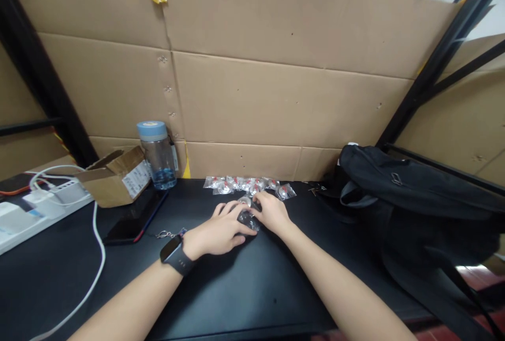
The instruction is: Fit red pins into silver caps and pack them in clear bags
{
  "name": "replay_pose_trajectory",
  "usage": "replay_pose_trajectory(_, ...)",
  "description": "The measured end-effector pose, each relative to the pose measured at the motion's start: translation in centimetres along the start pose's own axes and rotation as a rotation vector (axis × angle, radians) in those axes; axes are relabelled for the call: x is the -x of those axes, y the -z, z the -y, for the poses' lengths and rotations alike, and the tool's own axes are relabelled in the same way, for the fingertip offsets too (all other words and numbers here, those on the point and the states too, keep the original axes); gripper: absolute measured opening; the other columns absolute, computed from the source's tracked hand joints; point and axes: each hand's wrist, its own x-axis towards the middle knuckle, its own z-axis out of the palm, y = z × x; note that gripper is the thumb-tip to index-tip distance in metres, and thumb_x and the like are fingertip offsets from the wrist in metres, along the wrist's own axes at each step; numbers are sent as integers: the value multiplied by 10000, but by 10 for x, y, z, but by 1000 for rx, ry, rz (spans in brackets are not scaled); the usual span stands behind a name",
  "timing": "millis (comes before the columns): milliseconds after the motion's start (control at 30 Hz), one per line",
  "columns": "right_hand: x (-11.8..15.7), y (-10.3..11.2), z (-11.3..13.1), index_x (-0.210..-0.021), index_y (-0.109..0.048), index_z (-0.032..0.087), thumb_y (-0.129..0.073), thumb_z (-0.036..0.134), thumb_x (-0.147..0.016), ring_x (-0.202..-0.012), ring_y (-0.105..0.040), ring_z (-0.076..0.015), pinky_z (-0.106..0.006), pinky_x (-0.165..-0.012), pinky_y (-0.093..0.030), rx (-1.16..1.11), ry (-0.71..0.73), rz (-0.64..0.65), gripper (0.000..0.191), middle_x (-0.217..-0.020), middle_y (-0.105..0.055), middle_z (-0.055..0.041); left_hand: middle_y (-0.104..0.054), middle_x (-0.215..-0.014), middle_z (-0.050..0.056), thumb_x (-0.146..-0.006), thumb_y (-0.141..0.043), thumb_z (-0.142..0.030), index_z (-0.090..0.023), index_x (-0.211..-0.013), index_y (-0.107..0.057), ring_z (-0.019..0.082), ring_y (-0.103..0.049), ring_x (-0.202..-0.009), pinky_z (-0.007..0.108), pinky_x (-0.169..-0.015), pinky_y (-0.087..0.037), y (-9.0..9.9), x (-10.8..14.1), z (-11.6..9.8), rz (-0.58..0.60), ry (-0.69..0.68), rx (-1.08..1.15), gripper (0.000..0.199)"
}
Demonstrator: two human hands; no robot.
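Note:
A small clear plastic bag (248, 220) lies on the black tabletop between my two hands, with a silvery round piece (245, 201) at its far end. My left hand (221, 231), a black watch on its wrist, rests palm down with its fingers spread, the fingertips on the bag's left side. From the right, my right hand (272, 213) has its thumb and curled fingers pinched at the bag's upper edge; its fingertips are partly hidden. Just beyond my hands, several small clear packets (232, 183) with silvery contents and red marks lie in a loose row.
On the left are a phone (136, 217), an open cardboard box (114, 178), a blue-lidded bottle (158, 157), a keyring (165, 234) and a white power strip (55, 201) with cables. A black backpack (418, 188) fills the right. Cardboard panels (276, 104) wall the back.

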Motion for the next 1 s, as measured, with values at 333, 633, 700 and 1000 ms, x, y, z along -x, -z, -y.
replay_pose_trajectory(333, -1, 14, -30, -1066, -650, 198, -579, 214, -937, -797, -595, -140, -267, -757, -480, -517, 181, 88, 148, -1043, -624, -51, -614, -1261, 64, -769, -658, -118, -263, -1290, -539, 261, -552, -1199, 363, -1000, -418, 13, -6, 19, -310, 47, 48, 554)
replay_pose_trajectory(633, -3, 3, -22, -866, -741, 204, -713, 257, -875, -861, -610, -164, -271, -807, -478, -500, 261, 83, 60, -926, -650, -37, -701, -837, 15, -888, -651, -308, -223, -821, -676, 192, -640, -830, 284, -798, -440, 3, -13, 35, -300, 143, 69, 111)
replay_pose_trajectory(700, -4, 3, -22, -849, -732, 191, -686, 259, -889, -827, -608, -158, -262, -773, -470, -514, 215, 63, 91, -904, -669, -36, -718, -839, 23, -883, -648, -329, -218, -812, -688, 194, -650, -820, 279, -787, -452, 7, -12, 38, -303, 166, 129, 137)
replay_pose_trajectory(1000, -7, -9, -26, -872, -623, 172, -666, 366, -837, -723, -651, -161, -266, -706, -501, -805, -63, 66, 202, -804, -705, -33, -759, -849, 11, -842, -652, -400, -211, -904, -635, 198, -708, -837, 290, -813, -492, 1, -16, 48, -392, 305, 470, 200)
